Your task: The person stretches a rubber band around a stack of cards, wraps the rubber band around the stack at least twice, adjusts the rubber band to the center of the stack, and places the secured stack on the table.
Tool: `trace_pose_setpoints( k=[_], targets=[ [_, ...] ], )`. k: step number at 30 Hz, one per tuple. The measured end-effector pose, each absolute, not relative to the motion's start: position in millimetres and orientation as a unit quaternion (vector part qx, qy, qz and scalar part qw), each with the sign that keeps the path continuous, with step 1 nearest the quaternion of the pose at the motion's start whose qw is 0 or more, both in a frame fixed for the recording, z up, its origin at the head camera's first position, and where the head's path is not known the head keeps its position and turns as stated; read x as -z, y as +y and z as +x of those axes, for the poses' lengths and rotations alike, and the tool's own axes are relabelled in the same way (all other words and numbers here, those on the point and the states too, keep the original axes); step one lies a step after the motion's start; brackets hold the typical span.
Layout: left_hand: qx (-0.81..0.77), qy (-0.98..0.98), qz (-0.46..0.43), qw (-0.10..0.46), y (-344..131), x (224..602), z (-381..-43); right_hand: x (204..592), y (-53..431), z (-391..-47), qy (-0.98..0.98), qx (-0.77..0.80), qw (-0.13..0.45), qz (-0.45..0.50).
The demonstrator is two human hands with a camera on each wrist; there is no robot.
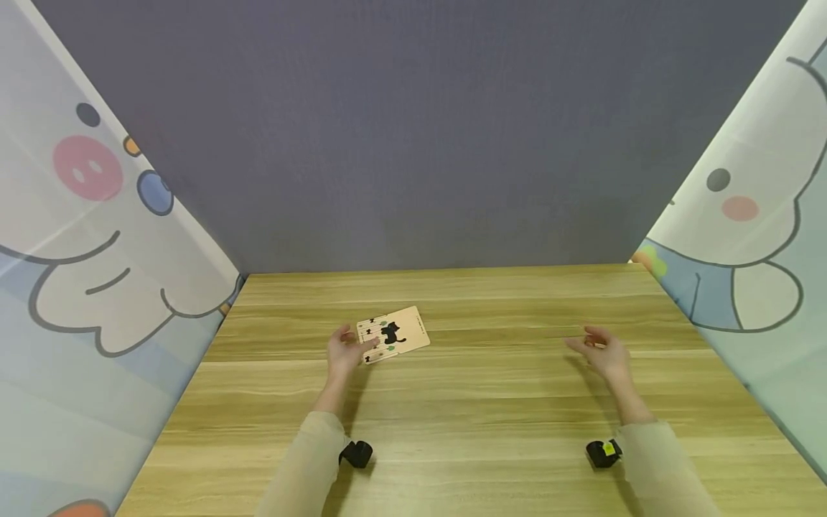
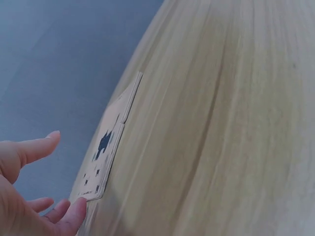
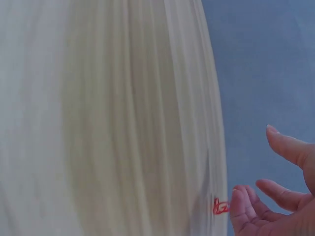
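Observation:
A flat cream card-like piece (image 1: 412, 332) lies on the wooden tabletop left of centre, tilted a little. It bears a black cat picture and a striped left part with small figures. In the left wrist view the piece (image 2: 102, 169) shows a thin layered edge with a notch. At its left end is my left hand (image 1: 344, 350), fingers parted, the thumb overlapping the striped part in the head view. The left wrist view shows thumb and fingers well spread, fingertips right at the near corner. My right hand (image 1: 607, 355) hovers over the right side, holding nothing, fingers loosely bent.
The wooden table (image 1: 478, 416) ends at a grey back wall (image 1: 439, 143). Cartoon-printed sheets, left (image 1: 97, 287) and right (image 1: 743, 237), flank it. Each wrist wears a black camera, left (image 1: 357, 454) and right (image 1: 602, 454). A small red mark (image 3: 220, 206) shows near the table's edge.

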State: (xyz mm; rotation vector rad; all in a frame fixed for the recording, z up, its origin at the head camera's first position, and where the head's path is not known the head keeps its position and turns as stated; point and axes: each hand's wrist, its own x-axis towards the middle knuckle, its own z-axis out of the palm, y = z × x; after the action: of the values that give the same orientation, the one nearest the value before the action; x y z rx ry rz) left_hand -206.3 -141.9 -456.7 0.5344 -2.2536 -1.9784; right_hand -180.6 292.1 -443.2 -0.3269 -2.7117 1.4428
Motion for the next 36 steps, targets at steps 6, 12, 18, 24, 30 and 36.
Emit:
trace_pose_setpoints(
  k=[6,12,18,24,30,36],
  targets=[
    [0.629,-0.75,0.19,0.071,-133.5,462.3,-209.6,446.1,302.6,-180.6,-0.873,-0.463,0.04,-0.148],
    [0.585,-0.78,0.202,0.092,-132.1,469.9,-210.2,448.8,311.8,-182.4,-0.865,-0.472,0.035,-0.168],
    [0.549,-0.805,0.211,0.082,-131.0,473.7,-211.2,455.8,321.4,-183.2,-0.879,-0.448,0.017,-0.162],
    [0.514,-0.826,0.223,0.07,-125.8,476.2,-209.8,460.8,329.2,-186.4,-0.885,-0.435,0.009,-0.162],
    [0.469,-0.846,0.242,0.077,-120.6,475.2,-208.8,461.2,332.0,-189.7,-0.898,-0.407,0.024,-0.165],
    [0.466,-0.847,0.24,0.089,-119.1,473.3,-210.3,462.8,330.9,-190.5,-0.905,-0.394,0.023,-0.159]
  ],
)
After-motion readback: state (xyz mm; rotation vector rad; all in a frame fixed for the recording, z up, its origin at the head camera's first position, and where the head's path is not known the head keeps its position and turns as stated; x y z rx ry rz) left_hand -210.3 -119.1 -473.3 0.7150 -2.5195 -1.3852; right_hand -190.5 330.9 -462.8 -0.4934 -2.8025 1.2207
